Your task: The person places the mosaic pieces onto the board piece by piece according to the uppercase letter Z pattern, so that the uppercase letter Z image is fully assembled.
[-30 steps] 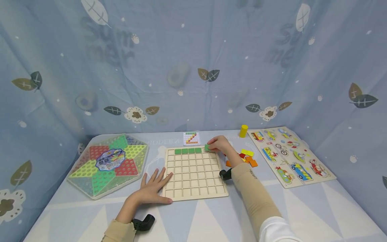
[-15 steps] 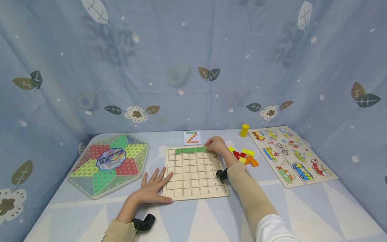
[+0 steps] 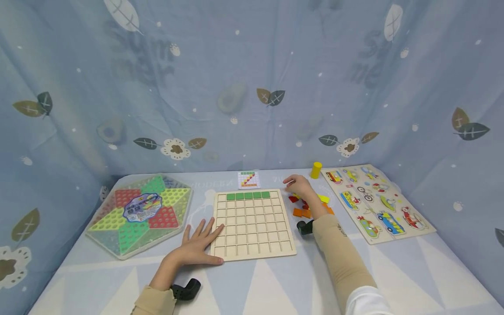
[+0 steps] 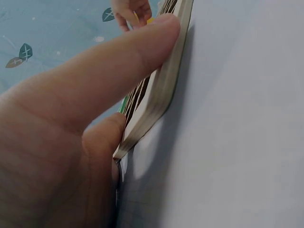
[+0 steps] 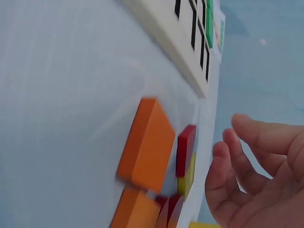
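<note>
A wooden grid board [image 3: 253, 226] lies flat on the table, with a row of several green square tiles [image 3: 248, 195] in its top row. My left hand [image 3: 194, 250] rests with spread fingers on the board's left edge; the left wrist view shows its thumb [image 4: 137, 50] against the board's near side. Right of the board, my right hand [image 3: 301, 187] hovers above a loose pile of tiles, fingers loosely bent and nothing between them. The right wrist view shows orange tiles [image 5: 148, 147], red tiles [image 5: 185, 149] and yellow tiles [image 5: 189, 178] below that hand, which partly hides the pile.
A small pattern card [image 3: 249, 180] lies behind the board. At the left is a hexagonal Chinese checkers set [image 3: 143, 214]. A wooden picture puzzle [image 3: 376, 203] lies at the right, with a yellow cylinder [image 3: 316, 170] by its far corner. A patterned curtain [image 3: 236, 87] hangs behind.
My right hand set a green tile at the right end of the green row, let go and moved right over the loose tiles. My left hand stayed on the board's edge.
</note>
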`<state>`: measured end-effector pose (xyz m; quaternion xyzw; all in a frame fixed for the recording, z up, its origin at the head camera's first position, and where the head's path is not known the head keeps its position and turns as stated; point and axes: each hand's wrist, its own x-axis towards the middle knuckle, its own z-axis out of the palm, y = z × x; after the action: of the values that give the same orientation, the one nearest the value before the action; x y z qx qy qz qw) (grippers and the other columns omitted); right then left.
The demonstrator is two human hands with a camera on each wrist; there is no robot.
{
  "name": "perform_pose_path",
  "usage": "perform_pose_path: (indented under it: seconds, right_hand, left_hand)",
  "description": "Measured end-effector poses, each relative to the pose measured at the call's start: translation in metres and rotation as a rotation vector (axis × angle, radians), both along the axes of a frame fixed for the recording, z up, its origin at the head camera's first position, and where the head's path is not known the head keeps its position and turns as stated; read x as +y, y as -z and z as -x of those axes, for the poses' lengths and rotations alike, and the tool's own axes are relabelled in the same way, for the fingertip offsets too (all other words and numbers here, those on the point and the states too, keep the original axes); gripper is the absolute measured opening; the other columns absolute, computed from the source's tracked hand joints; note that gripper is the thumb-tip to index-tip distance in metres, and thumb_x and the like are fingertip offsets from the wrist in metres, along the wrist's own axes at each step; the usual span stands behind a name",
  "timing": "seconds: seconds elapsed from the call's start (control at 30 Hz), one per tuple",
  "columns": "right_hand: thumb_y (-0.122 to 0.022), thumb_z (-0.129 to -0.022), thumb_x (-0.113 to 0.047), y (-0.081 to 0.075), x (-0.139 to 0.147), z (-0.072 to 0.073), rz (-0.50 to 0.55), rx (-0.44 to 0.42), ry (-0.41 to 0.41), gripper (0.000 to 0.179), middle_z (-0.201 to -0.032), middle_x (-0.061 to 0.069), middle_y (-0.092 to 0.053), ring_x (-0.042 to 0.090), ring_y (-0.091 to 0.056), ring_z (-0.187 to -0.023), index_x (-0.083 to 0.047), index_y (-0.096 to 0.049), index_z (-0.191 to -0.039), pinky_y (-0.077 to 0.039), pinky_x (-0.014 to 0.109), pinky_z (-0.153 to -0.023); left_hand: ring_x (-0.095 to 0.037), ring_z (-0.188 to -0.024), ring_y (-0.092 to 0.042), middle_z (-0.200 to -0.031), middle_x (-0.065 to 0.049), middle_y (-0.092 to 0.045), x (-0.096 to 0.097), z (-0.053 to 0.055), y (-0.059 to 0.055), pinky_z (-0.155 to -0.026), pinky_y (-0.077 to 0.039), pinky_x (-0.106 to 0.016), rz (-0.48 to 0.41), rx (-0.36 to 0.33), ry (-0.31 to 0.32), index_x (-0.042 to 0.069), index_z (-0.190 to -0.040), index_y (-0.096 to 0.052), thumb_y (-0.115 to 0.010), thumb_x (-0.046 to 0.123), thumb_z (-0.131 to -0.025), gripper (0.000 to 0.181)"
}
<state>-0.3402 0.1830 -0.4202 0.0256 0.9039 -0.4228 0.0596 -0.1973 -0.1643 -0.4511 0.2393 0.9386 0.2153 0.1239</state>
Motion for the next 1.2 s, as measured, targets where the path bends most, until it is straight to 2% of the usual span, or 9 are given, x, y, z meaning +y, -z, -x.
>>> perform_pose_path:
  seconds: [0.13,0.27,0.37,0.5,0.63,0.77,0.87,1.03,1.2]
  right_hand:
    - [-0.063,-0.083,0.001,-0.002,0.008,-0.004,-0.058,-0.112,0.009,0.025,-0.104,0.012,-0.059,0.025,-0.052,-0.086,-0.005,-0.064,-0.107,-0.048,0.03,-0.073]
    - [-0.066,-0.079,0.005,0.001,0.009,-0.005,-0.13,-0.206,0.024,0.027,-0.1,0.01,-0.06,0.025,-0.053,-0.081,-0.01,-0.067,-0.101,-0.049,0.028,-0.065]
    - [-0.068,-0.077,0.006,0.003,0.008,-0.005,-0.174,-0.228,0.025,0.026,-0.095,0.01,-0.059,0.024,-0.052,-0.076,-0.01,-0.068,-0.098,-0.048,0.026,-0.058]
    - [-0.07,-0.076,0.002,0.002,0.006,-0.004,-0.2,-0.213,0.024,0.021,-0.087,0.009,-0.058,0.023,-0.051,-0.071,-0.009,-0.07,-0.094,-0.045,0.025,-0.055]
    - [-0.072,-0.078,-0.006,-0.003,0.002,-0.005,-0.151,-0.167,0.003,0.015,-0.086,0.008,-0.06,0.021,-0.051,-0.072,-0.008,-0.071,-0.093,-0.044,0.026,-0.06]
    - [-0.07,-0.081,-0.009,-0.006,-0.007,-0.007,-0.028,-0.139,-0.048,0.016,-0.089,0.007,-0.064,0.02,-0.053,-0.078,-0.004,-0.071,-0.095,-0.046,0.027,-0.07]
    - [-0.069,-0.082,-0.009,-0.005,-0.016,-0.007,0.054,-0.149,-0.077,0.018,-0.089,0.006,-0.067,0.018,-0.054,-0.081,-0.003,-0.07,-0.098,-0.047,0.026,-0.073]
    - [-0.067,-0.083,-0.008,-0.001,-0.03,-0.008,0.098,-0.144,-0.127,0.021,-0.084,0.004,-0.065,0.014,-0.053,-0.069,-0.002,-0.069,-0.102,-0.046,0.024,-0.065]
    - [-0.072,-0.079,-0.008,0.004,-0.04,-0.009,0.099,-0.112,-0.122,0.018,-0.081,0.007,-0.062,0.013,-0.055,-0.06,0.0,-0.065,-0.094,-0.048,0.025,-0.059]
  left_hand:
    - [-0.042,-0.139,0.002,-0.154,-0.018,-0.007,0.0,0.0,0.0,-0.102,0.01,-0.065,0.002,0.003,0.005,0.015,-0.147,-0.026,-0.068,0.059,-0.071,0.097]
    - [-0.042,-0.139,0.002,-0.153,-0.018,-0.008,0.0,0.0,0.0,-0.101,0.01,-0.065,-0.003,0.005,0.007,0.014,-0.147,-0.026,-0.068,0.059,-0.071,0.097]
    - [-0.042,-0.139,0.002,-0.154,-0.018,-0.007,0.0,0.0,0.001,-0.101,0.011,-0.065,-0.01,-0.002,0.005,0.014,-0.147,-0.026,-0.068,0.059,-0.071,0.098]
    - [-0.042,-0.139,0.003,-0.154,-0.018,-0.007,0.0,0.001,0.002,-0.101,0.011,-0.065,-0.012,-0.011,0.002,0.014,-0.147,-0.026,-0.068,0.059,-0.071,0.098]
    - [-0.041,-0.139,0.003,-0.154,-0.018,-0.007,-0.001,0.002,0.002,-0.102,0.011,-0.065,-0.006,-0.008,0.001,0.015,-0.147,-0.026,-0.068,0.059,-0.071,0.098]
    - [-0.042,-0.139,0.002,-0.154,-0.018,-0.007,-0.001,0.002,0.002,-0.102,0.011,-0.065,-0.009,-0.006,0.002,0.015,-0.147,-0.026,-0.068,0.059,-0.071,0.098]
    - [-0.042,-0.139,0.002,-0.154,-0.018,-0.007,-0.001,0.002,0.001,-0.102,0.011,-0.065,-0.004,-0.004,0.003,0.015,-0.147,-0.026,-0.068,0.059,-0.071,0.098]
    - [-0.041,-0.139,0.003,-0.154,-0.017,-0.007,-0.001,0.001,0.001,-0.101,0.011,-0.065,-0.007,-0.011,-0.003,0.016,-0.147,-0.025,-0.068,0.059,-0.071,0.098]
    - [-0.041,-0.139,0.003,-0.154,-0.017,-0.006,0.0,0.001,0.001,-0.102,0.011,-0.065,-0.001,-0.01,-0.002,0.016,-0.147,-0.025,-0.068,0.06,-0.071,0.098]
